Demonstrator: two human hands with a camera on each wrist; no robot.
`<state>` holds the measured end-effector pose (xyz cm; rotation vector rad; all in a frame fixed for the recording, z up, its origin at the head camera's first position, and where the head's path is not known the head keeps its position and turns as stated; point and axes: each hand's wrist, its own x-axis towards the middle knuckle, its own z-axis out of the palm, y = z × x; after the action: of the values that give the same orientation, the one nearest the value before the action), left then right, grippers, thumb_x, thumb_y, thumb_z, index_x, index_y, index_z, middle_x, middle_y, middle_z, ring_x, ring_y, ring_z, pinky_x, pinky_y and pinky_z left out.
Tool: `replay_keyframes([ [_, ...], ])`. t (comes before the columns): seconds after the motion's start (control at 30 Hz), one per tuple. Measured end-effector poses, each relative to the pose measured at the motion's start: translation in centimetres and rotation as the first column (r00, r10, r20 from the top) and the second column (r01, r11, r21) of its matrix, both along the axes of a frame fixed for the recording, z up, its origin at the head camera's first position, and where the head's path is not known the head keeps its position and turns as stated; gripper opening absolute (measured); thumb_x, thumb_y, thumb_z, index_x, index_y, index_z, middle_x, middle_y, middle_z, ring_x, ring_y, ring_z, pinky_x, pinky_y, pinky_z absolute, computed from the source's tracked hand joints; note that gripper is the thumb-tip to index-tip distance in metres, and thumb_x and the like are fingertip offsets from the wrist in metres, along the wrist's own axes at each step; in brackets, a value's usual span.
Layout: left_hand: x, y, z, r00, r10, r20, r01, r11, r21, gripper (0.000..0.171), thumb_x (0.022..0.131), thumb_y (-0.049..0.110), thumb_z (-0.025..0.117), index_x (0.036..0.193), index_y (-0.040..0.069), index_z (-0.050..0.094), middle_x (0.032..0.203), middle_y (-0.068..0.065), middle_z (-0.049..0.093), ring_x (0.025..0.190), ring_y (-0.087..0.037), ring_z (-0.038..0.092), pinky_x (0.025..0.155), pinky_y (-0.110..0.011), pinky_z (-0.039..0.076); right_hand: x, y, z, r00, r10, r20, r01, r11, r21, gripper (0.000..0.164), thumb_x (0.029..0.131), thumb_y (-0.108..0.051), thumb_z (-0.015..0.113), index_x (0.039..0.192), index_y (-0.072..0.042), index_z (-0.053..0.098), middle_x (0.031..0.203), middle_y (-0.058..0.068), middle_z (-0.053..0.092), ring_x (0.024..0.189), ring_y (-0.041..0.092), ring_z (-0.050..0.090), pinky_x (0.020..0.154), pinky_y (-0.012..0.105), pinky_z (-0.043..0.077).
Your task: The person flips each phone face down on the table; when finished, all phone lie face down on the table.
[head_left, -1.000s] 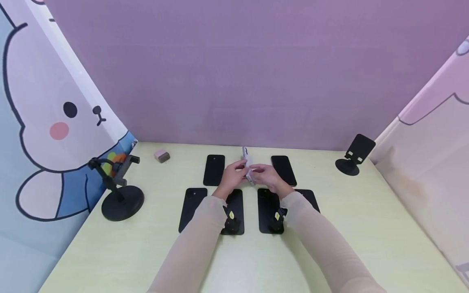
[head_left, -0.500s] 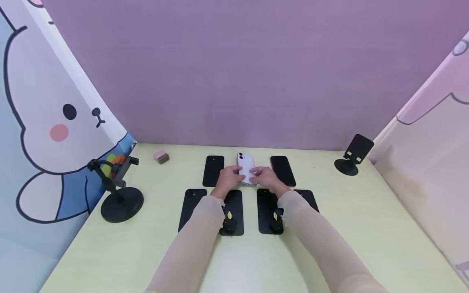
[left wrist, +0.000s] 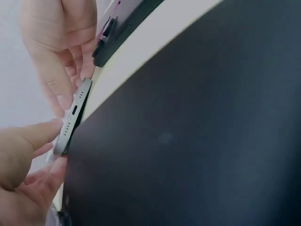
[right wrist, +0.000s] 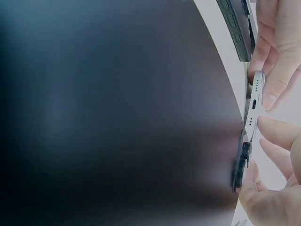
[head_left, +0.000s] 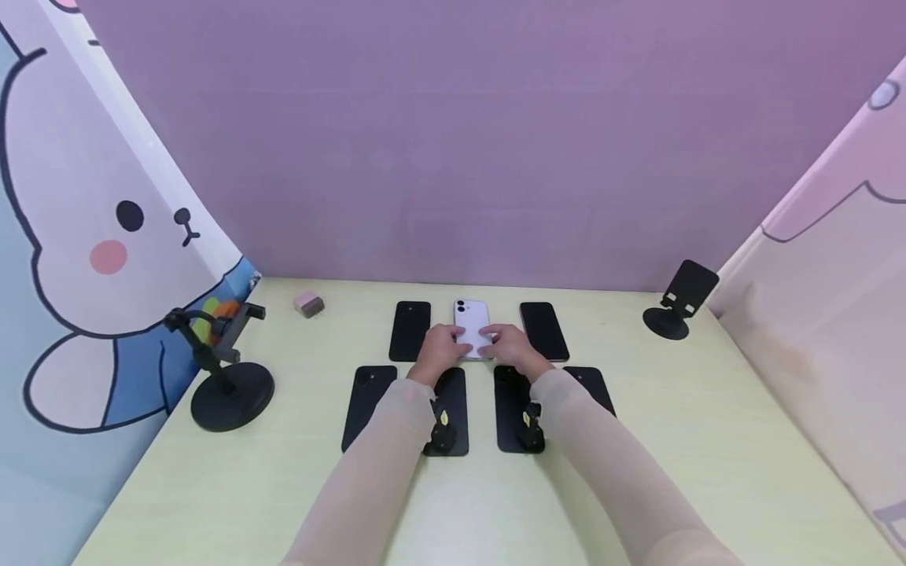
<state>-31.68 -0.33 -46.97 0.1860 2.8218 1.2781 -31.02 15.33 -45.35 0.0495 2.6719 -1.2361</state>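
Note:
A pale lilac phone (head_left: 472, 318) lies back up between the two hands in the head view, its camera corner at the far left. My left hand (head_left: 439, 350) holds its left edge near the bottom, thumb on the back. On the opposite edge my right hand (head_left: 514, 347) pinches it in much the same way. The left wrist view shows the phone's bottom edge (left wrist: 74, 112) with its charging port, fingers at both ends. In the right wrist view the phone (right wrist: 254, 101) appears end-on too. Whether it rests fully on the table cannot be told.
Black phones flank it, one at left (head_left: 410, 331) and one at right (head_left: 544, 331). Nearer lies a row of several more, partly under the wrists, such as this phone (head_left: 369, 399). Stands rise at left (head_left: 232, 395) and right (head_left: 667, 322); a small pink-and-brown block (head_left: 309, 304) sits back left.
The lilac phone has gone from standing on its edge to lying back up, lowered between my hands. Both hands have stayed with it, spreading slightly to its two sides.

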Motion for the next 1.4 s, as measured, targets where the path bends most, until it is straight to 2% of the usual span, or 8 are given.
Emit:
replay_keyframes([
  [0.27, -0.1, 0.0, 0.0, 1.0, 0.005, -0.024, -0.005, 1.0, -0.013, 0.038, 0.085, 0.013, 0.077, 0.119, -0.001, 0.069, 0.119, -0.015, 0.065, 0.115, -0.028, 0.057, 0.094, -0.037, 0.047, 0.0, 0.0, 0.2, 1.0, 0.008, -0.006, -0.008, 1.0, 0.008, 0.04, 0.088, -0.01, 0.073, 0.127, -0.005, 0.064, 0.111, 0.017, 0.059, 0.095, 0.027, 0.053, 0.075, 0.032, 0.047],
  [0.43, 0.0, 0.1, 0.0, 1.0, 0.003, 0.003, -0.003, 1.0, -0.031, 0.038, 0.086, 0.012, 0.076, 0.119, -0.002, 0.068, 0.122, -0.016, 0.062, 0.115, -0.027, 0.056, 0.092, -0.037, 0.048, 0.1, 0.2, 0.1, 1.0, 0.025, -0.006, -0.025, 0.999, 0.03, 0.039, 0.088, -0.01, 0.073, 0.126, -0.005, 0.065, 0.113, 0.017, 0.059, 0.096, 0.027, 0.054, 0.08, 0.035, 0.047],
  [0.63, 0.0, 1.1, 0.8, 1.0, -0.014, -0.019, 0.012, 0.995, -0.102, 0.035, 0.09, 0.013, 0.071, 0.121, -0.001, 0.066, 0.12, -0.019, 0.055, 0.108, -0.029, 0.054, 0.092, -0.037, 0.046, 0.0, 2.8, 0.7, 0.993, 0.1, -0.061, -0.093, 0.991, 0.099, 0.037, 0.092, -0.015, 0.067, 0.127, -0.004, 0.064, 0.119, 0.021, 0.06, 0.106, 0.032, 0.057, 0.087, 0.042, 0.048],
  [0.7, 0.0, 1.9, 1.1, 0.997, -0.043, -0.069, 0.036, 0.995, -0.094, 0.033, 0.09, 0.012, 0.07, 0.121, -0.001, 0.067, 0.118, -0.02, 0.059, 0.109, -0.03, 0.056, 0.093, -0.038, 0.046, -0.1, 4.5, 0.9, 0.988, 0.109, -0.108, -0.093, 0.985, 0.142, 0.037, 0.093, -0.015, 0.065, 0.127, -0.002, 0.063, 0.118, 0.022, 0.061, 0.108, 0.034, 0.057, 0.088, 0.044, 0.047],
  [0.8, 0.2, 3.4, 1.6, 0.984, -0.128, -0.124, 0.122, 0.991, -0.055, 0.033, 0.091, 0.009, 0.067, 0.123, -0.001, 0.065, 0.116, -0.021, 0.062, 0.108, -0.031, 0.058, 0.093, -0.039, 0.046, -0.2, 7.2, 1.1, 0.981, 0.107, -0.16, -0.074, 0.977, 0.201, 0.036, 0.093, -0.013, 0.063, 0.127, 0.001, 0.062, 0.118, 0.025, 0.061, 0.108, 0.037, 0.058, 0.088, 0.047, 0.048],
  [0.9, 0.3, 5.1, 1.8, 0.968, -0.211, -0.136, 0.21, 0.977, -0.024, 0.035, 0.093, 0.008, 0.065, 0.126, -0.001, 0.062, 0.117, -0.022, 0.063, 0.106, -0.03, 0.061, 0.091, -0.038, 0.048, -0.1, 9.2, 1.1, 0.981, 0.087, -0.175, -0.047, 0.973, 0.224, 0.038, 0.094, -0.011, 0.063, 0.128, 0.004, 0.059, 0.121, 0.03, 0.058, 0.112, 0.041, 0.055, 0.088, 0.049, 0.047],
  [1.17, 0.5, 9.8, 1.0, 0.959, -0.279, -0.048, 0.271, 0.954, -0.128, 0.037, 0.096, 0.015, 0.064, 0.131, 0.006, 0.061, 0.121, -0.01, 0.064, 0.116, -0.022, 0.057, 0.096, -0.03, 0.044, 0.5, 12.0, 0.7, 0.999, 0.032, -0.021, -0.026, 0.974, 0.227, 0.05, 0.094, -0.017, 0.064, 0.138, 0.003, 0.05, 0.128, 0.033, 0.05, 0.115, 0.042, 0.051, 0.091, 0.051, 0.045],
  [1.4, 0.5, 11.6, 0.7, 0.948, -0.318, 0.003, 0.313, 0.93, -0.192, 0.042, 0.098, 0.02, 0.061, 0.138, 0.006, 0.055, 0.128, -0.018, 0.054, 0.116, -0.025, 0.052, 0.097, -0.03, 0.042, 1.0, 12.4, 1.1, 0.999, 0.017, 0.047, -0.023, 0.991, 0.131, 0.053, 0.095, -0.013, 0.063, 0.142, 0.003, 0.045, 0.135, 0.036, 0.043, 0.122, 0.047, 0.045, 0.094, 0.053, 0.043],
])
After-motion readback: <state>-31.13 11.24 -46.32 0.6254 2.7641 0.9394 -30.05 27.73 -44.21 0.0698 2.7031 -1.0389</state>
